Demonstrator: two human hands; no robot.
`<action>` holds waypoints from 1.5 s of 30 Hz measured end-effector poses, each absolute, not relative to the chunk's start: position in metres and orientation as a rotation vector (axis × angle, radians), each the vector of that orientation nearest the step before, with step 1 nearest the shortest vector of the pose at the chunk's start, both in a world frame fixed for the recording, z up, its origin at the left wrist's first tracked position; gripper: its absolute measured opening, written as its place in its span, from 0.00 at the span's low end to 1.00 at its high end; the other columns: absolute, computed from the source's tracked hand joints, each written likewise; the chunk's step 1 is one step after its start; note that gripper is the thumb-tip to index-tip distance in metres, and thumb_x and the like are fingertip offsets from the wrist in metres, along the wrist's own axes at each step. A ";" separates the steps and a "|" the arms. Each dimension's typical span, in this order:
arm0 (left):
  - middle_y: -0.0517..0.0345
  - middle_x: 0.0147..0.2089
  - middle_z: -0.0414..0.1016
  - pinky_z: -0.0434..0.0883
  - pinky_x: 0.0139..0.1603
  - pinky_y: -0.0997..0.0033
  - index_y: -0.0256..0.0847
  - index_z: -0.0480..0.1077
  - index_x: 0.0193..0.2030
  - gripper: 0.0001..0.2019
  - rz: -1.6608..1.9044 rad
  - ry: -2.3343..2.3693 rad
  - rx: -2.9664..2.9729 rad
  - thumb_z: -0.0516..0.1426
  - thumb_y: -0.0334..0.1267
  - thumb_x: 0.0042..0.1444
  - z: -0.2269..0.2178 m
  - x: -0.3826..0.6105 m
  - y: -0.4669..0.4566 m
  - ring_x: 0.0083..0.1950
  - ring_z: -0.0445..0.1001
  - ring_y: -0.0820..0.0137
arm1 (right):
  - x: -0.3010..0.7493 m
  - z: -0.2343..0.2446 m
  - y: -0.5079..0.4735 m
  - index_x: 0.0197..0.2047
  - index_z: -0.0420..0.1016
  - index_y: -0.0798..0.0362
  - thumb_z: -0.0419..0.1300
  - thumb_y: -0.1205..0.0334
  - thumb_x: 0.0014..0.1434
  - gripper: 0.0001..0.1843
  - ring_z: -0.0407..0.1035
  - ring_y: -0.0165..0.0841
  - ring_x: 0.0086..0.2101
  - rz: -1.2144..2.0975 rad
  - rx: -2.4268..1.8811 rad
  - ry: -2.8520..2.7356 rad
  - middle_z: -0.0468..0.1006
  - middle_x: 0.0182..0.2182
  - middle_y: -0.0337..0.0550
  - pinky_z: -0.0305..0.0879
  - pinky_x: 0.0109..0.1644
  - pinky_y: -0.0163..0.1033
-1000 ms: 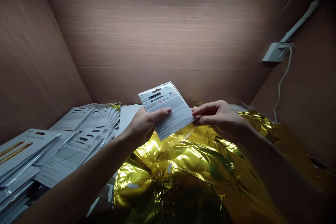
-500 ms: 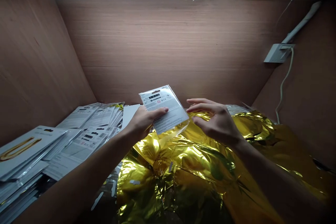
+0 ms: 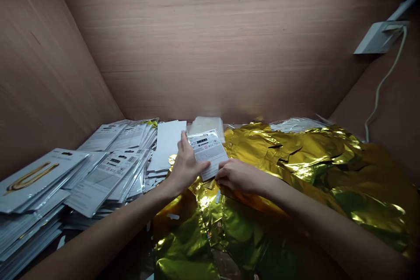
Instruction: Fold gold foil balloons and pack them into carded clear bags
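Observation:
A flat printed card in a clear plastic sleeve (image 3: 210, 151) lies tilted above the gold foil, its printed side facing me. My left hand (image 3: 185, 162) grips its left edge, thumb across the lower corner and a finger raised along the side. At the lower right corner, my right hand (image 3: 234, 175) is closed, fingertips pinched at the sleeve's bottom edge. What exactly those fingertips hold is partly hidden. Beneath both hands spread crumpled gold foil balloons (image 3: 259, 144). Just left of my left hand is a stack of blank white cards (image 3: 169, 140).
Piles of packaged cards (image 3: 98, 179) fill the left side, one showing a gold U shape (image 3: 33, 177). Behind the held card sits a stack of clear sleeves (image 3: 206, 123). Wooden panels enclose the back and sides. A white socket (image 3: 377, 39) with a cable hangs at right.
The sleeved card has come lower. My right hand has moved left from apart to its lower corner and closed there. The view has tilted down, and the lamp is out of sight.

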State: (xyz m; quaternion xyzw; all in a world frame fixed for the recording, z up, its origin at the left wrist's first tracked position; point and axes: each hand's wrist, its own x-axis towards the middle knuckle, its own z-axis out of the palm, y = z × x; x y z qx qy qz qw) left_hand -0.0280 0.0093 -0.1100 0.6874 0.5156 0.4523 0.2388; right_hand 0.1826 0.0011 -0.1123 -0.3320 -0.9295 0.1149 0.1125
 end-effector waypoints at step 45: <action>0.59 0.27 0.80 0.64 0.24 0.76 0.39 0.82 0.30 0.06 0.571 1.131 1.984 0.64 0.28 0.45 -0.132 -0.041 0.038 0.27 0.75 0.71 | 0.154 -0.127 -0.021 0.40 0.74 0.55 0.57 0.70 0.64 0.05 0.67 0.34 0.33 0.043 -1.024 -2.934 0.78 0.38 0.45 0.52 0.34 0.41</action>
